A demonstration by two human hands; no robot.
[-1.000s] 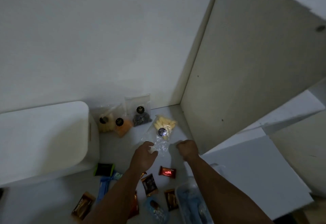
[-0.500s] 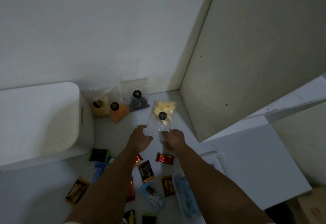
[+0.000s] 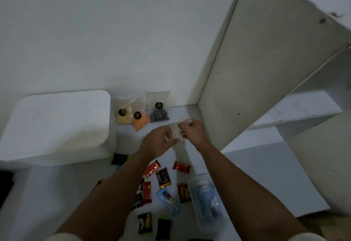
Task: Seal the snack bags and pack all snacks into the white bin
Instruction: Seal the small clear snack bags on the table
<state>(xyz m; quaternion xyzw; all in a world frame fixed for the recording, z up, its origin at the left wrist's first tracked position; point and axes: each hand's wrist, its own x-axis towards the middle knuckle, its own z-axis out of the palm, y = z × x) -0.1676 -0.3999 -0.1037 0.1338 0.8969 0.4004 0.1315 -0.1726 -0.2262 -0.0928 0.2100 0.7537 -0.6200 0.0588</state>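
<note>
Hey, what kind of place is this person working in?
Likely a home storage corner: a white surface against a wall, a cabinet panel, a white bin and scattered snacks.

A clear snack bag (image 3: 179, 131) is largely covered by the left hand (image 3: 159, 142) and the right hand (image 3: 192, 129), and its seal line is lost in motion blur. The fingertips of both hands are smeared, so the exact grip cannot be made out. The left forearm (image 3: 106, 193) hides several wrapped snacks (image 3: 146, 191) on the white surface (image 3: 256, 164). A black packet (image 3: 163, 229) is cut off by the lower edge. Print on the round black labels (image 3: 159, 105) is too small to be read.
</note>
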